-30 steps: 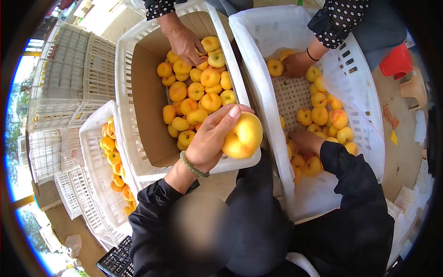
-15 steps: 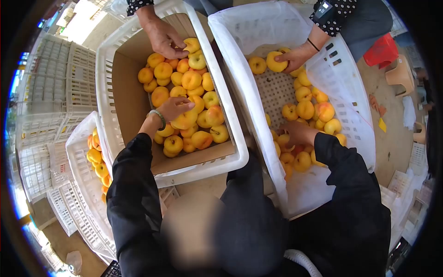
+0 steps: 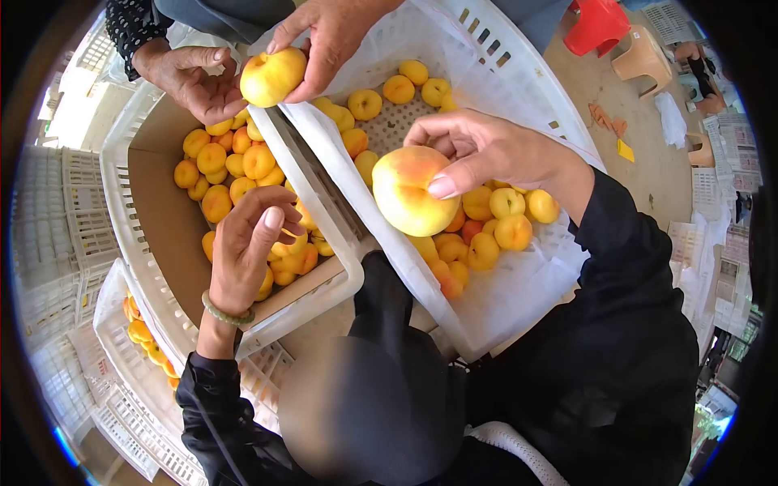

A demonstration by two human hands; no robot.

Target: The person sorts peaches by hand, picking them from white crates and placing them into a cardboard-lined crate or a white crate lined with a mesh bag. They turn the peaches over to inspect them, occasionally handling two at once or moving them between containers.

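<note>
My right hand (image 3: 506,158) grips a large yellow peach (image 3: 409,198) with an orange blush, raised above the right crate (image 3: 519,300), which has a white sheet lining. Over the near part of the left crate (image 3: 320,292) is my left hand (image 3: 255,243), its thumb and fingers apart and nothing visible in it. Below it, many yellow peaches (image 3: 217,202) lie in that cardboard-lined crate. More peaches (image 3: 484,251) rest in the right crate, mostly along its near and right sides. My right hand hides some of them.
Across from me, a co-worker's hand (image 3: 336,36) holds another peach (image 3: 271,77); their other hand (image 3: 194,81) is beside it. A third crate with peaches (image 3: 139,332) stands at left, near stacked white crates (image 3: 49,227). A red stool (image 3: 596,28) and beige stool (image 3: 640,61) stand at right.
My right hand has come up out of the right crate with a peach. My left hand has lifted off the peaches. The co-worker's hands have come together around a peach; the view has shifted.
</note>
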